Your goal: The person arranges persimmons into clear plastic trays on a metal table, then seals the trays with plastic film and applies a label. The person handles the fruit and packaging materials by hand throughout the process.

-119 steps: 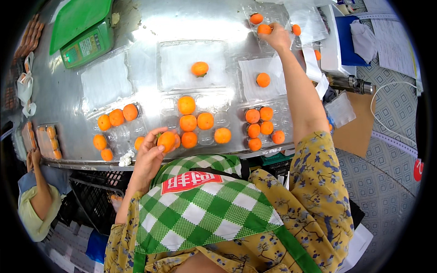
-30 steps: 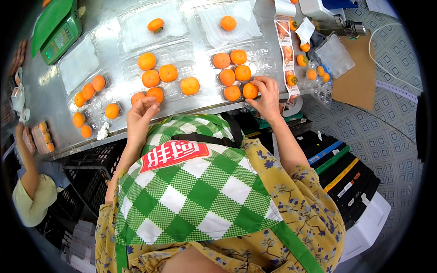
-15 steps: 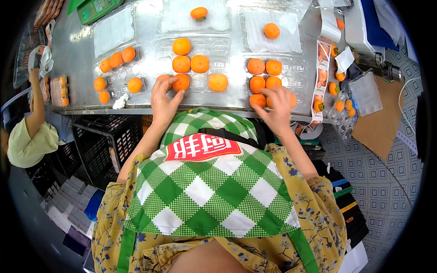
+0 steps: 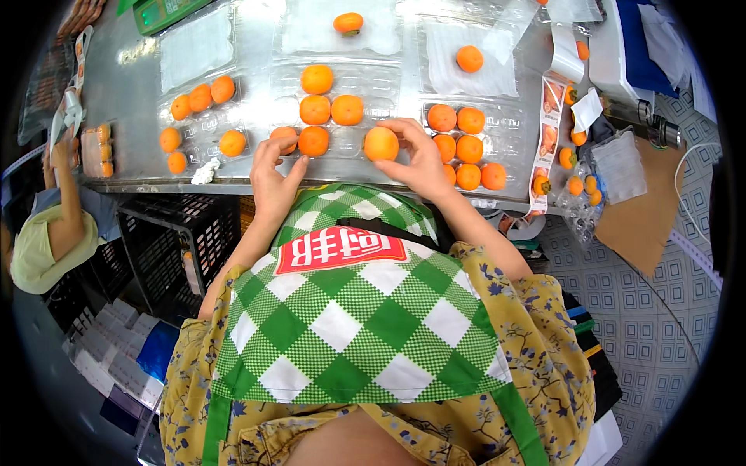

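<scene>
My right hand [image 4: 416, 161] has its thumb and fingers closed round a persimmon [image 4: 381, 144] at the near right of the middle clear plastic tray [image 4: 359, 80]. At the tray's near left corner, my left hand [image 4: 273, 172] has thumb and forefinger apart. Its fingers rest beside a persimmon [image 4: 314, 140] and partly cover another persimmon [image 4: 284, 138]. More persimmons sit in this tray's left and middle hollows. To the right, a second clear tray [image 4: 501, 128] carries several persimmons on its left side and near row. A third tray [image 4: 203, 136] at the left holds several more.
Behind the trays lie lids with white padding [image 4: 196, 48], two bearing single persimmons. A strip of printed labels [image 4: 550, 116] runs along the right, with loose persimmons beside it. A green scale [image 4: 167, 14] stands far left. Another person's arm [image 4: 68, 194] reaches in at the left.
My right hand has moved left from the right tray to the middle tray and closed on a persimmon. My left hand has shifted slightly left and down, its fingers lower beside the fruit.
</scene>
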`<state>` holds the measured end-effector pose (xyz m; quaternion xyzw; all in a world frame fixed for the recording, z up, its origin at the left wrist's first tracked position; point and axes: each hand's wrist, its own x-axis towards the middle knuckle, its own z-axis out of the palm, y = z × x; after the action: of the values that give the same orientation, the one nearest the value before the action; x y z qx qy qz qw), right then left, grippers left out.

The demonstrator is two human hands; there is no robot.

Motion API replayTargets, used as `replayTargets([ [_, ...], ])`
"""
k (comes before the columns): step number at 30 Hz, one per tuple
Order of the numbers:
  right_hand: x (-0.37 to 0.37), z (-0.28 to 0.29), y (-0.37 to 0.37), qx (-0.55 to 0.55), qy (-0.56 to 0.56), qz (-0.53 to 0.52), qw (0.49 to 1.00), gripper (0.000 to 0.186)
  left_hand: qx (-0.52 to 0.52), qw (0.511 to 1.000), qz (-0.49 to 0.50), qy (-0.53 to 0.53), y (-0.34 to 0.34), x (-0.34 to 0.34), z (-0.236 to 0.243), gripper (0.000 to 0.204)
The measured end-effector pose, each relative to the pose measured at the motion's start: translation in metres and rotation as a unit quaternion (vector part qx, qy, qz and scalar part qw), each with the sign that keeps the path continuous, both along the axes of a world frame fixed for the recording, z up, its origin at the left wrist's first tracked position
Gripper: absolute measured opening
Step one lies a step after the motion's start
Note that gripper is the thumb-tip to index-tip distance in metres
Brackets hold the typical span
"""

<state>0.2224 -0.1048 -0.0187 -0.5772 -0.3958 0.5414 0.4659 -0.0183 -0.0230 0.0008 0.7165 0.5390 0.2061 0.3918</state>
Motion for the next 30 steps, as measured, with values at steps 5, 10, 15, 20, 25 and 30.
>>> replayTargets([
  [5, 0.004, 0.016, -0.004, -0.111, 0.431, -0.064, 0.893, 0.050, -0.099, 0.991, -0.033, -0.082, 0.002, 0.009, -0.001, 0.033],
  [10, -0.001, 0.022, -0.003, -0.198, 0.427, -0.047, 0.881, 0.050, -0.172, 0.950, -0.173, -0.197, 0.005, 0.047, 0.032, 0.049],
  [15, 0.000, 0.037, -0.004, -0.214, 0.196, 0.000, 0.957, 0.045, -0.359, 0.858, -0.150, -0.335, 0.002, 0.062, 0.023, 0.045],
  [20, 0.002, 0.053, -0.005, 0.068, -0.161, -0.032, 0.984, 0.038, -0.644, 0.598, -0.013, -0.478, 0.008, 0.062, 0.020, 0.046],
  [25, -0.003, 0.070, 0.003, 0.101, -0.147, 0.015, 0.984, 0.058, -0.685, 0.595, -0.014, -0.420, 0.009, 0.064, 0.016, 0.055],
  [30, 0.007, 0.042, -0.009, -0.014, 0.268, -0.095, 0.959, 0.047, -0.659, 0.678, -0.076, -0.316, 0.011, 0.072, 0.025, 0.061],
])
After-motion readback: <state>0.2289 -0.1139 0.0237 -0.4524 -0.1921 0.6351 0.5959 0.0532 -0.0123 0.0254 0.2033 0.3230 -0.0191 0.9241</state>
